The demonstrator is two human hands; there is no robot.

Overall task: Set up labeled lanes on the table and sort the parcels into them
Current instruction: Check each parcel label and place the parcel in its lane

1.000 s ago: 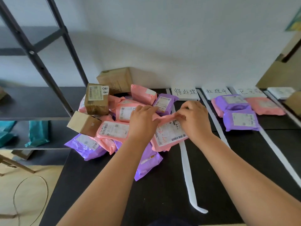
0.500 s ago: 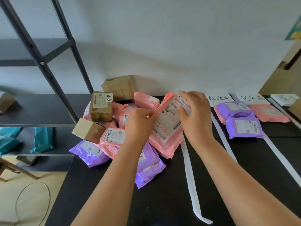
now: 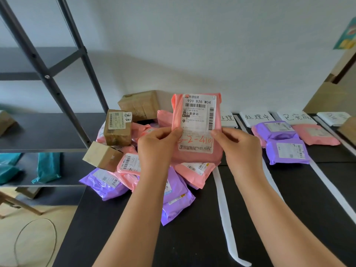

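Head camera, looking down along both forearms at a black table (image 3: pixel 192 237).

- Pink parcel (image 3: pixel 198 120): held upright in the air above the heap, printed shipping label facing the camera, with red handwriting across the label's lower part. It touches neither the table nor the heap.
- Left hand (image 3: pixel 157 143): pinches the parcel's left edge, thumb on the front, other fingers curled behind.
- Right hand (image 3: pixel 238 145): pinches the right edge the same way, thumb on the label.
- Heap (image 3: pixel 133 164) below and left of the held parcel: pink and purple mailers lying across one another at the table's left end. A labelled cardboard box (image 3: pixel 118 127) sits on top, a smaller plain box (image 3: pixel 103 156) is tilted at the near-left side, and a larger taped box (image 3: pixel 138 105) stands against the wall behind.
- White tape strips (image 3: pixel 224 209) run from the wall towards the near edge, marking lanes.
- Handwritten cards stand at the heads of the lanes: one (image 3: pixel 228 119) half hidden behind the held parcel, then 处理中 (image 3: pixel 257 117), then 已完成 (image 3: pixel 296 117), and a fourth (image 3: pixel 333 117) too blurred to read.
- Two purple mailers (image 3: pixel 289 151) lie in front of the 处理中 card, one overlapping the other. A pink mailer (image 3: pixel 316 134) lies in front of the 已完成 card.
- Dark metal shelving (image 3: pixel 48 79) stands to the left, with teal bags (image 3: pixel 48 166) on a lower shelf.
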